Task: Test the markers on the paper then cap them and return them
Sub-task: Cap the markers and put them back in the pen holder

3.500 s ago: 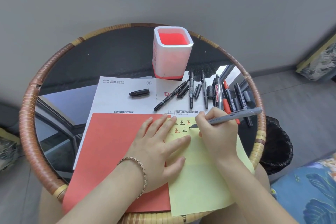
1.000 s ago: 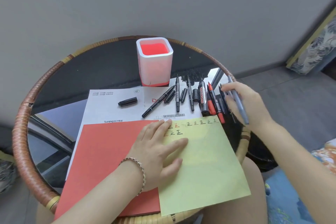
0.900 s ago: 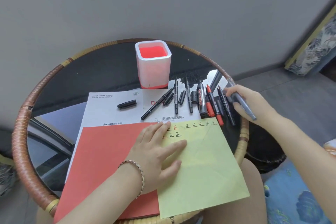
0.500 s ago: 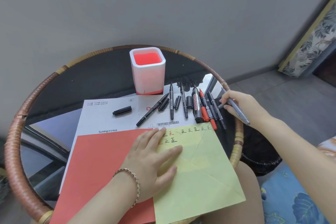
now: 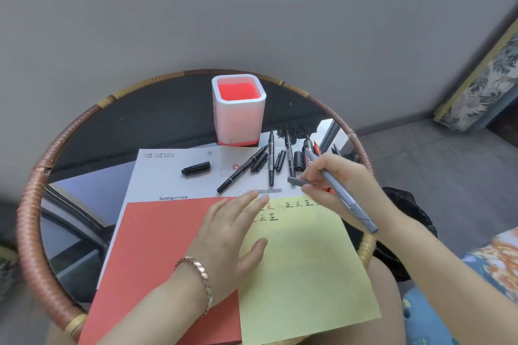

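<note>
Grey marker: slim grey plastic barrel (image 5: 344, 199), uncapped, tilted, tip toward 11 o'clock, held above the paper's far right corner.
Grey cap: short grey plastic cap (image 5: 296, 181), pinched just at 9 o'clock of the marker tip.
Yellow paper: pale yellow sheet (image 5: 305, 274), flat, rows of black and red test characters along its far edge.
Loose markers: thin black and red plastic pens (image 5: 271, 161), fanned at 12 o'clock of the paper.
Pen holder: white square cup with red inside (image 5: 238, 117), upright, beyond the pens.

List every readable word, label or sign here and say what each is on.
"Suning": white printed sheet, lower edge.
"正", repeated in black and red: yellow paper.
CCC mark, likely: the white sheet's top.
Small print on the white sheet, the partly covered red logo and the marker lettering: unreadable.
</note>
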